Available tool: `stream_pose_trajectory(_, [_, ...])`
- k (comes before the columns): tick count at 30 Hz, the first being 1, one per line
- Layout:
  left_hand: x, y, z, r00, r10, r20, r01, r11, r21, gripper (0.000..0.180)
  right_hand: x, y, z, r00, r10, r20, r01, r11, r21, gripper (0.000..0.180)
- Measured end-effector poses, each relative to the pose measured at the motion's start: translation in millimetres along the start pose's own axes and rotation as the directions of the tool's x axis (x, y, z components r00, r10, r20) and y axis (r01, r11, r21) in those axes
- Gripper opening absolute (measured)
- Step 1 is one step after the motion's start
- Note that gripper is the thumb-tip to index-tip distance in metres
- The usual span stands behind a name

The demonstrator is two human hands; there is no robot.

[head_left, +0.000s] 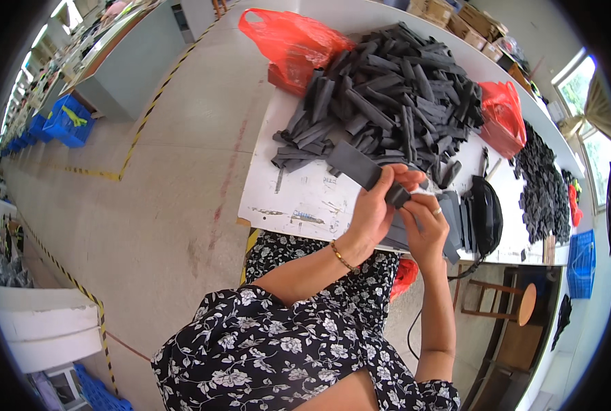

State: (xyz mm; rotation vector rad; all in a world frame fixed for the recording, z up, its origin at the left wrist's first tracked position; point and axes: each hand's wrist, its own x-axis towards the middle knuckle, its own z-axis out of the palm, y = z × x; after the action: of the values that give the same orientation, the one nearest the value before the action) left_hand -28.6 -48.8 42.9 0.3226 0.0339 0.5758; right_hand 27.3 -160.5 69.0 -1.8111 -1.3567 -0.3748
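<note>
My left hand (372, 209) is closed around a flat dark grey strip (352, 164), which sticks out past the thumb toward the far left. At the strip's near end, which looks folded or rolled, my right hand (425, 229) pinches with thumb and fingers. What lies between the two hands is partly hidden by the fingers. Just beyond them, a large heap of dark grey curled pieces (387, 96) covers the white table (285, 195). Beside my right hand lie several flat grey strips (449, 209), partly covered by that hand.
A black pouch with a strap (485, 212) lies right of the flat strips. Red plastic bags (298, 44) stand at the heap's far left and right. Another dark pile (541, 181) sits further right. A wooden stool (524, 305) and a blue basket (580, 264) are at the right.
</note>
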Motion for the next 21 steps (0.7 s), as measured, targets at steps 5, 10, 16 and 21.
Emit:
stream_pose_trajectory(5, [4,2,-2,0.991,0.108,0.083,-0.124,0.969,0.215,0.036,3,-5,24,0.786,0.607,0.119,-0.523,0.549,0.652,0.017])
stream_pose_trajectory(10, [9,16,-4,0.966,0.064,0.249,-0.114,0.975,0.191,0.037,8,-16,18,0.561,0.817,0.136,-0.459,0.170,0.872,0.013])
stream_pose_trajectory(16, [11,39,-14,0.902,0.182,0.391,-0.282,0.935,0.215,0.047,12,-19,15,0.866,0.468,-0.177,-0.349,0.818,0.457,0.005])
stream_pose_trajectory(21, [8,63,-57,0.970,0.195,0.144,-0.218,0.962,0.162,0.019,9,-6,5,0.946,0.102,-0.308,-0.040,0.979,0.201,0.018])
